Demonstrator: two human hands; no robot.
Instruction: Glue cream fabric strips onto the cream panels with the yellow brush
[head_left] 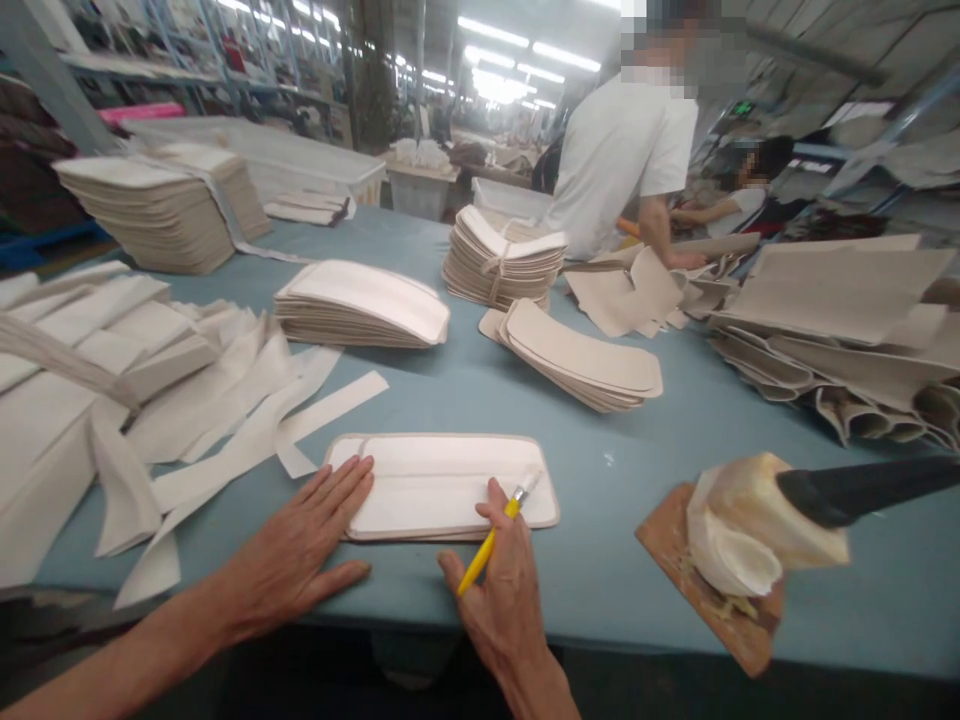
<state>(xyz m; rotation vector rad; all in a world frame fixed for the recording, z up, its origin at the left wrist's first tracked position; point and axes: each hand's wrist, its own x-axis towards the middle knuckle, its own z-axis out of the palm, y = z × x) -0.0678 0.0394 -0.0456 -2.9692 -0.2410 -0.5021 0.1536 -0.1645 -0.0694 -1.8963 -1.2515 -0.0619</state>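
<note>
A small stack of pale fabric panels [442,490] with rounded corners and a tan edge lies in front of me, a white piece on top. My left hand [315,540] rests on its left end, palm down, with the fingers stretched out and the thumb apart on the table. In my right hand [506,580] is a paintbrush [489,556] with a yellow handle, gripped between the fingers. Its pale bristles are at the panel's right end; whether they touch it I cannot tell.
A glue-stained container [739,530] with a black handle sticking out stands on a brown board [667,525] at right. Behind the panels are a white-topped stack [360,300], a beige stack [585,350] and a tied bundle [502,260]. Fabric strips [217,460] spread at left. A person [626,140] stands beyond.
</note>
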